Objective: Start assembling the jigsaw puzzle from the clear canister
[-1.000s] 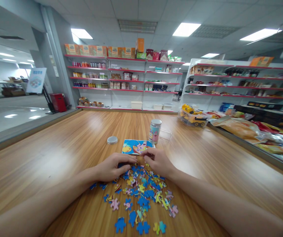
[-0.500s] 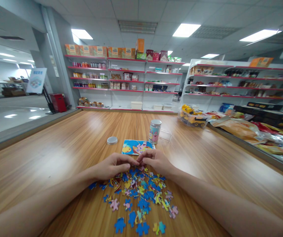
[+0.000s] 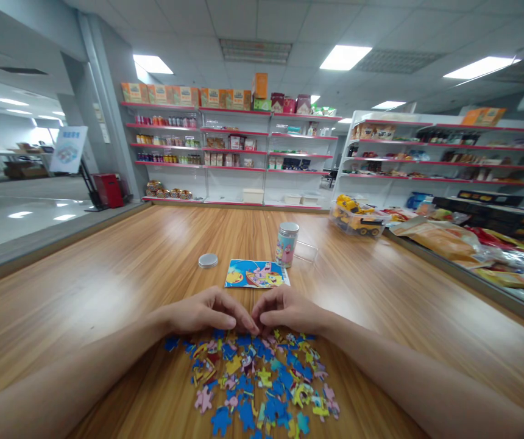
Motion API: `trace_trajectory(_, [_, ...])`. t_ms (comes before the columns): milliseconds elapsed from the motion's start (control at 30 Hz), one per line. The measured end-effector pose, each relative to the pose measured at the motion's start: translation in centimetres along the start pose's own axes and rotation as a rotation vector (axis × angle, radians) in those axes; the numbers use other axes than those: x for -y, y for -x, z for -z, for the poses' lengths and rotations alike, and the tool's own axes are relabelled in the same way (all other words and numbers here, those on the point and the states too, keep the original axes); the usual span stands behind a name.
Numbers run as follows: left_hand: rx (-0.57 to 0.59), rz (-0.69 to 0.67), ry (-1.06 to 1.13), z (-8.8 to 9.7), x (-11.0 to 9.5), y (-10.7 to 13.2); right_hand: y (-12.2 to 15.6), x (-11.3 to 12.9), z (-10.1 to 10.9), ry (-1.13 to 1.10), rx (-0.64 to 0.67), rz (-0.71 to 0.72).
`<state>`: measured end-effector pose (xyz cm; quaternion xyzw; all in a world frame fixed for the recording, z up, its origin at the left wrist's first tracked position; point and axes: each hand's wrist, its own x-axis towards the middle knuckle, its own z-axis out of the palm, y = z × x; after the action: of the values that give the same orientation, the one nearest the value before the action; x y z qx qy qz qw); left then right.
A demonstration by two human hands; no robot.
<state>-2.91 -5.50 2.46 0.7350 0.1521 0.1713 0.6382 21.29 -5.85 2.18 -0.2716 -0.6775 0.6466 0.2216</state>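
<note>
Loose jigsaw puzzle pieces (image 3: 246, 385), mostly blue, yellow and pink, lie in a spread pile on the wooden table in front of me. My left hand (image 3: 209, 311) rests low at the pile's far left edge, fingers curved and apart from the thumb. Mirroring it, my right hand (image 3: 289, 310) bends over the far right edge, its fingertips close to those of the left. Both hands touch the pieces at the back without gripping any that I can see; some pieces are hidden beneath the fingers. Just beyond lies a cartoon picture card (image 3: 255, 274), flat on the table.
Behind the card stands a cartoon-printed can (image 3: 286, 245) with a silvery top, beside a clear plastic frame (image 3: 306, 252). A round silver lid (image 3: 208, 261) lies to the left. Further right are a clear bin of toy trucks (image 3: 357, 222) and packaged snacks (image 3: 449, 241).
Both hands have drawn back toward me from the card's near edge. The pile's pieces have been pushed nearer and spread out, and more of the card shows.
</note>
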Motion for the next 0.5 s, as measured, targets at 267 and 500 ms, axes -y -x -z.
trace_trajectory(267, [-0.288,-0.015,0.362,0.1,2.0,-0.3,0.1,-0.5,-0.8,0.053,-0.127,0.028])
trace_trajectory(500, [-0.395,0.030,0.019,0.1,2.0,-0.7,-0.5,-0.4,-1.2,0.299,-0.295,0.110])
